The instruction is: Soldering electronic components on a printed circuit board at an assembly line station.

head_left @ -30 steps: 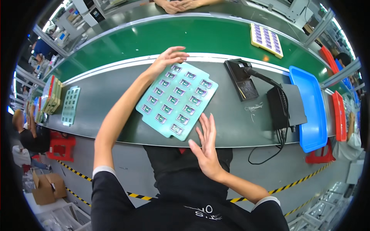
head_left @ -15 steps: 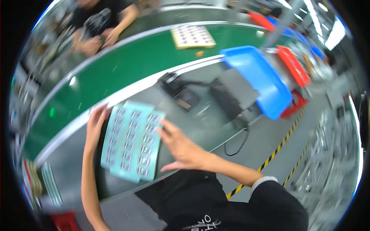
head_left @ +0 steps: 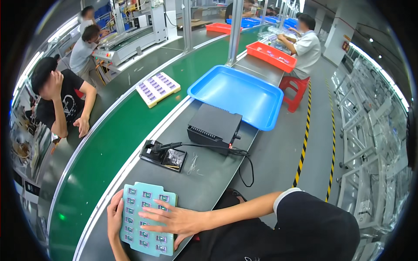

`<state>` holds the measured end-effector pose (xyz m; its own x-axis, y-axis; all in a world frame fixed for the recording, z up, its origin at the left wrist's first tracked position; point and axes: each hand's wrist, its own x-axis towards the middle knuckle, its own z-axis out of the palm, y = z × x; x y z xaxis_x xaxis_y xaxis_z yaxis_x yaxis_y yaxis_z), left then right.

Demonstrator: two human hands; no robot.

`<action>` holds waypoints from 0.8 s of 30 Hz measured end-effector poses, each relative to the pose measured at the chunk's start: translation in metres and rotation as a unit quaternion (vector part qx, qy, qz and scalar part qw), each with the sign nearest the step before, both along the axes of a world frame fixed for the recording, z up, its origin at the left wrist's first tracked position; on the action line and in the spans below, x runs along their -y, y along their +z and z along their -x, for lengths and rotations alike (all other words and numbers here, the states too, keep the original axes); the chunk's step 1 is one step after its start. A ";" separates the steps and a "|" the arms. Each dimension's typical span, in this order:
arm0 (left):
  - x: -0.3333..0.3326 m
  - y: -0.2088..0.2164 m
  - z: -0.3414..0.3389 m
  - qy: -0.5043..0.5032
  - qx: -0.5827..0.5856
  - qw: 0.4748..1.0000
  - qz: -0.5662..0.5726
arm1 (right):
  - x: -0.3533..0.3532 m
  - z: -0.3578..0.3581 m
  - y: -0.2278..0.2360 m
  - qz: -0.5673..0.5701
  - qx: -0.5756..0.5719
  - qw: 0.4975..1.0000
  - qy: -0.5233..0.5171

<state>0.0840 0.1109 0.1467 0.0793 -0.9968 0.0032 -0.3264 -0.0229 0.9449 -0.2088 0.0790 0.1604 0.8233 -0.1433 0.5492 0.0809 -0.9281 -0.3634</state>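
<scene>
A teal tray lies on the grey bench close to me, with several small circuit boards set in rows on it. Along its left edge, my left hand holds the tray with closed fingers. My right hand rests across the tray's right half, its fingers spread flat over some of the boards. The thumb reaches down by the tray's right edge. Beyond the tray stands a soldering iron in its black holder, with wire scraps beside it.
A black soldering station and a large blue bin stand farther along the bench. On the green conveyor sits a cream tray of boards. A red bin and red stool are beyond. Co-workers sit across and ahead.
My view has swung up toward the far bench. My right hand has moved from the tray's right edge to lie across it; my left hand remains on the left edge.
</scene>
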 end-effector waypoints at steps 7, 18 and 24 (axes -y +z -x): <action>0.011 -0.011 0.000 -0.016 0.015 0.999 0.047 | 0.029 0.043 0.003 0.023 -0.043 0.989 -0.143; 0.053 0.002 0.016 -0.052 0.023 0.996 0.068 | 0.034 0.055 -0.001 -0.125 -0.088 0.973 -0.173; 0.052 -0.002 0.016 -0.041 0.004 0.998 0.056 | 0.033 0.051 -0.001 -0.054 -0.074 0.976 -0.195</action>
